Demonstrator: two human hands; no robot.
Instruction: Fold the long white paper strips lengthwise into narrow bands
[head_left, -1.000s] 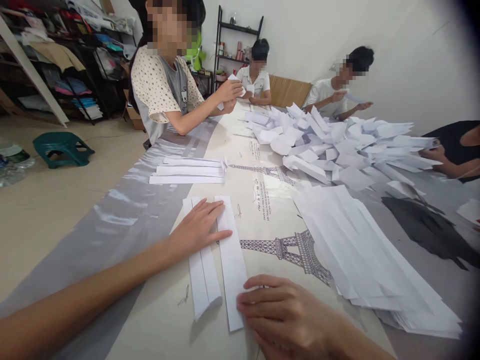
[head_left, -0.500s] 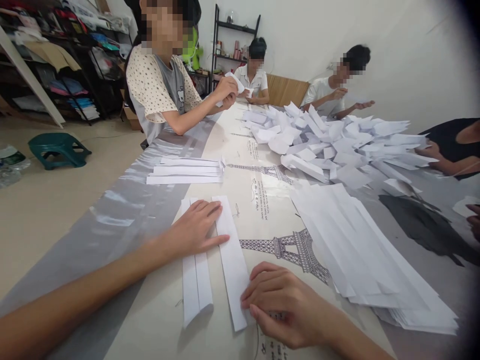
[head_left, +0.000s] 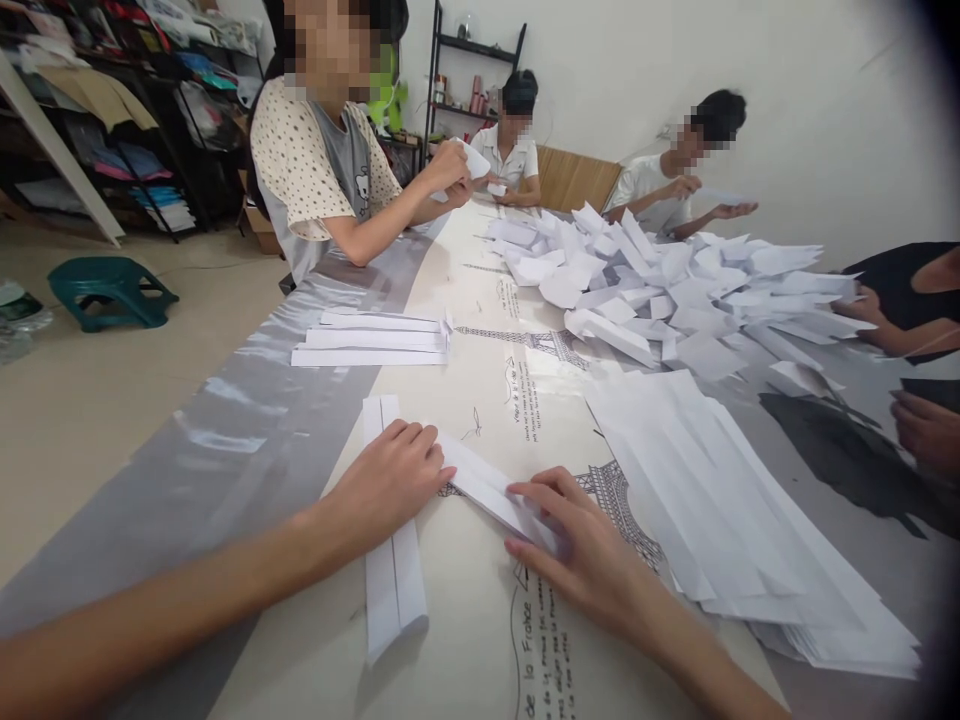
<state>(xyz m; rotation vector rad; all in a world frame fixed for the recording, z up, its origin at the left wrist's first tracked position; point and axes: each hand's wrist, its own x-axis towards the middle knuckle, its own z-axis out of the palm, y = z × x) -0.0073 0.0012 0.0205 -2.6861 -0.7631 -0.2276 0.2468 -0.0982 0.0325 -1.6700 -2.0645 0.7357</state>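
A folded white paper strip point(head_left: 487, 483) slants between my hands over the printed tablecloth. My left hand point(head_left: 401, 475) has its fingers curled around the strip's upper left end, above two folded strips point(head_left: 395, 590) lying side by side. My right hand point(head_left: 574, 530) holds the lower right end between thumb and fingers. Part of that end is hidden by the hand. To the right lies a fanned stack of white paper sheets point(head_left: 720, 490). Several folded strips point(head_left: 371, 340) lie in a row farther back on the left.
A large heap of folded papers point(head_left: 660, 280) covers the back right of the table point(head_left: 300, 620). A dark cloth-like item point(head_left: 840, 455) lies beyond the stack. Several people sit around the table, and a green stool point(head_left: 112, 290) stands on the floor.
The strip has turned from nearly lengthwise to a slant. My left hand's fingers have curled around its upper end, and my right hand has moved up and away with the other end.
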